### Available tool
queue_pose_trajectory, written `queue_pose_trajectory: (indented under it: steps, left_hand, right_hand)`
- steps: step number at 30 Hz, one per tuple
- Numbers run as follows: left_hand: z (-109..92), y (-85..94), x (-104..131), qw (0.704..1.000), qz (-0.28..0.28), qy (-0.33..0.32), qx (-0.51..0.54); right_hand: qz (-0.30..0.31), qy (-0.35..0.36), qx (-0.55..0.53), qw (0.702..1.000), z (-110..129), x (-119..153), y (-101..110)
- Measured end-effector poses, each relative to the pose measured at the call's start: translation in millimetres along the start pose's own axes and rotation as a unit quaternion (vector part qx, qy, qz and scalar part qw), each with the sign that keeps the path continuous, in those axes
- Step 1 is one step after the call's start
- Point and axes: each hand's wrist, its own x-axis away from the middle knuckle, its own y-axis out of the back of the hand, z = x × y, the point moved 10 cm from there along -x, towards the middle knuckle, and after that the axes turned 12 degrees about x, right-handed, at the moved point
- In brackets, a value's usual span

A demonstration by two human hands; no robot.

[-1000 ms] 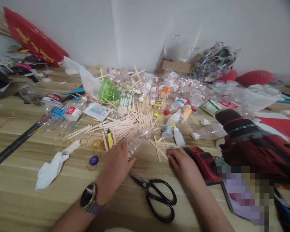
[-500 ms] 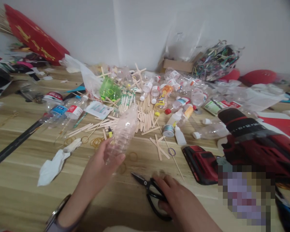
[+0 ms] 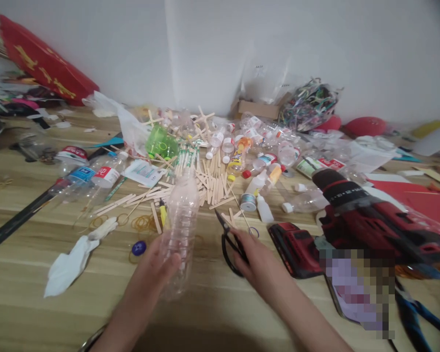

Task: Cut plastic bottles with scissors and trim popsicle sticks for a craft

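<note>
My left hand [image 3: 161, 266] is wrapped round the lower part of a clear plastic bottle [image 3: 183, 210], which stands nearly upright with its neck pointing away from me and no cap on it. To its right, my right hand [image 3: 251, 254] grips the black handles of the scissors [image 3: 225, 239]. Their blades look closed and point up and left, apart from the bottle. A dark blue cap [image 3: 138, 248] lies on the wood left of my left hand. Behind the bottle is a heap of wooden sticks [image 3: 216, 183].
A red power drill [image 3: 374, 220] and its battery [image 3: 295, 247] lie at the right, near blue-handled pliers [image 3: 418, 313]. Many bottles, a green bottle [image 3: 157, 142] among them, fill the back. White tissue [image 3: 69, 264] and a dark strip [image 3: 22, 215] lie left.
The bottle has come nearer and turned more upright. My right hand has closed on the scissors and raised them, their blades now pointing more forward. The blue cap now shows beside my left hand.
</note>
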Motion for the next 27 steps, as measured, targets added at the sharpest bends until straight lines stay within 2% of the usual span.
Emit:
queue_pose_trajectory:
  steps: [5,9,12,15,19,23,27]
  left_hand:
    - [13,-10.3,3,0.999,0.035,0.013,0.007]
    - [38,-5.0,-10,0.997,0.064,0.025,-0.031]
    - [52,0.3,-19,0.996,0.077,0.028,-0.042]
    - [51,-3.0,-17,0.994,0.095,0.028,-0.053]
    - [35,-23.4,2,0.983,0.157,0.038,-0.086]
    - [24,-40.7,22,0.963,0.221,0.061,-0.139]
    - [23,-50.2,33,0.926,0.280,0.070,-0.242]
  right_hand:
    - [-0.053,-0.080,0.037,0.995,-1,-85,29]
    - [-0.063,-0.116,0.029,0.991,-7,-141,25]
    - [-0.068,-0.113,-0.009,0.991,-7,-158,17]
    - [-0.093,-0.085,-0.073,0.989,-3,-150,20]
    - [-0.126,-0.042,-0.211,0.969,-4,-107,32]
    - [-0.131,-0.059,-0.328,0.934,-24,-55,27]
    - [-0.142,-0.092,-0.384,0.908,-44,-24,15]
